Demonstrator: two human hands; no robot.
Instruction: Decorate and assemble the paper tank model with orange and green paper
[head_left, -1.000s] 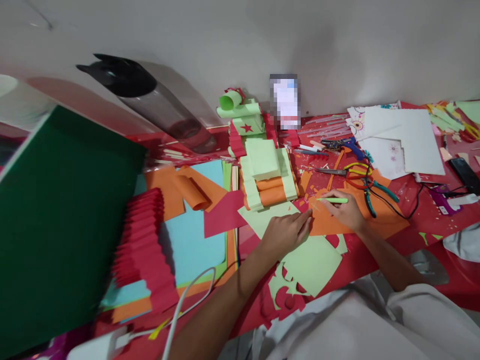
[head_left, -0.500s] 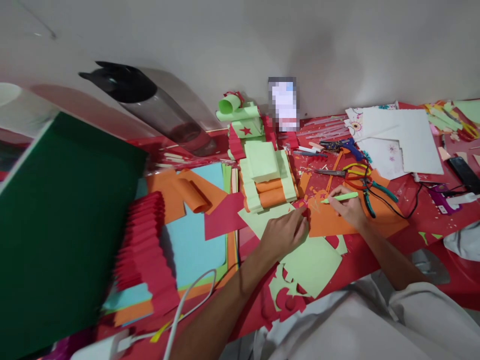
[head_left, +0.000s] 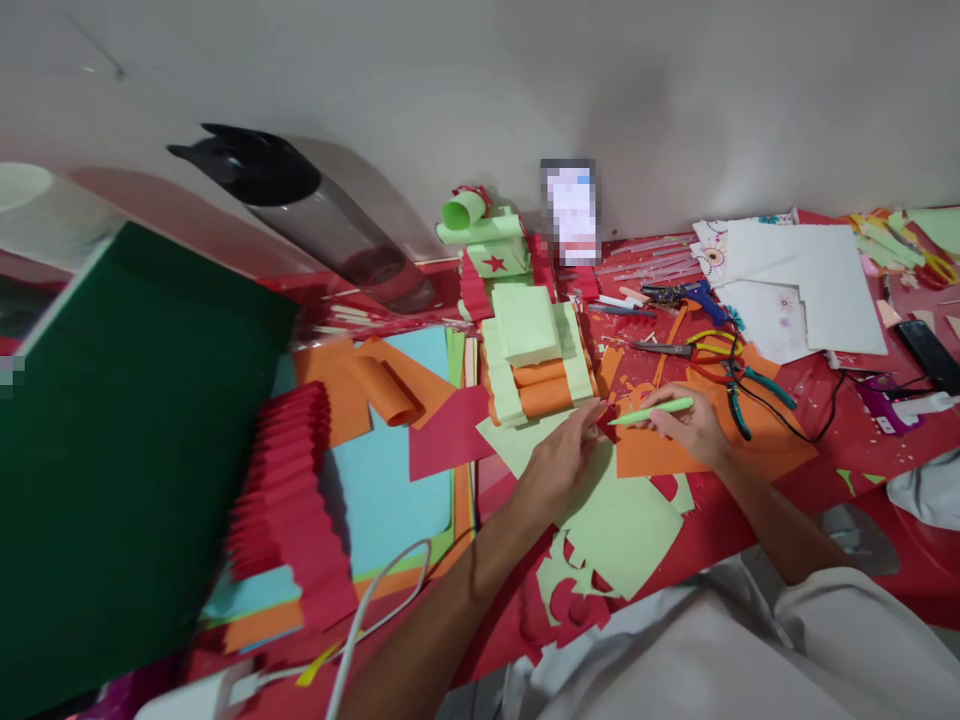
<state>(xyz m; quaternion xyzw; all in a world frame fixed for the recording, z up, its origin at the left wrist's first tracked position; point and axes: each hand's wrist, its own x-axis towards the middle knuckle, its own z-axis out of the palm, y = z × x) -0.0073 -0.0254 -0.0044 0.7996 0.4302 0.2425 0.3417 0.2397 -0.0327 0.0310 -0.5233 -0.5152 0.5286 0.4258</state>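
Observation:
My right hand grips a light green pen in a writing hold, above an orange sheet of paper. The pen's tip points left, close to the fingertips of my left hand. That hand is curled at the sheet's left edge, over a pale green sheet; whether something small is pinched in its fingers I cannot make out. Just beyond it stands a paper model of green blocks, orange rolls and a red star.
Scissors, pliers and a blue-handled tool lie to the right. A phone leans on the wall. Leftward are a bottle, pleated red paper, blue sheets, a green board and a white cable.
My right hand has moved the pen left, off the spot with pale lines on the orange sheet. My left hand has drawn back slightly left and its fingers have curled.

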